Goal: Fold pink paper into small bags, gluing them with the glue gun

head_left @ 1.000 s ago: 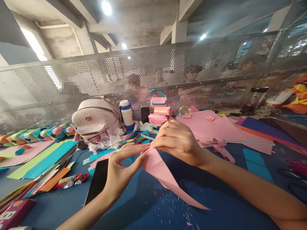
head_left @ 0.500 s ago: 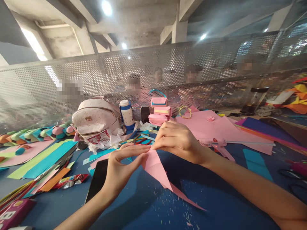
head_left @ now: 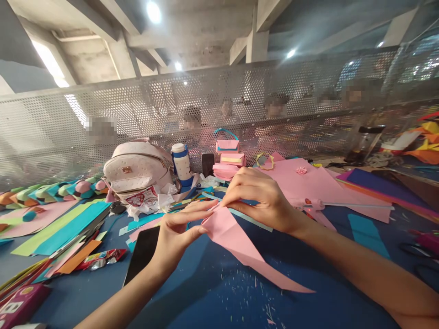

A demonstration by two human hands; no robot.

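Observation:
A folded piece of pink paper hangs between my two hands, its long pointed tail reaching down to the right over the blue table. My left hand pinches the paper's upper left edge between thumb and fingers. At the top edge, the fingertips of my right hand are closed on the same paper, close to the left fingertips. Just behind the hands lie a pale blue paper strip and some scissors, largely covered. Below my left wrist is a dark phone or tablet.
Small pink paper boxes stand behind my hands, beside a bottle and a pale backpack. A pink glue gun lies on the right, near large pink sheets. Coloured strips cover the left. A perforated metal screen rises behind.
The pink paper has turned, showing a broader face, and its tail has swung to the right. Both hands have shifted slightly, still pinching it. More of the pale blue strip shows.

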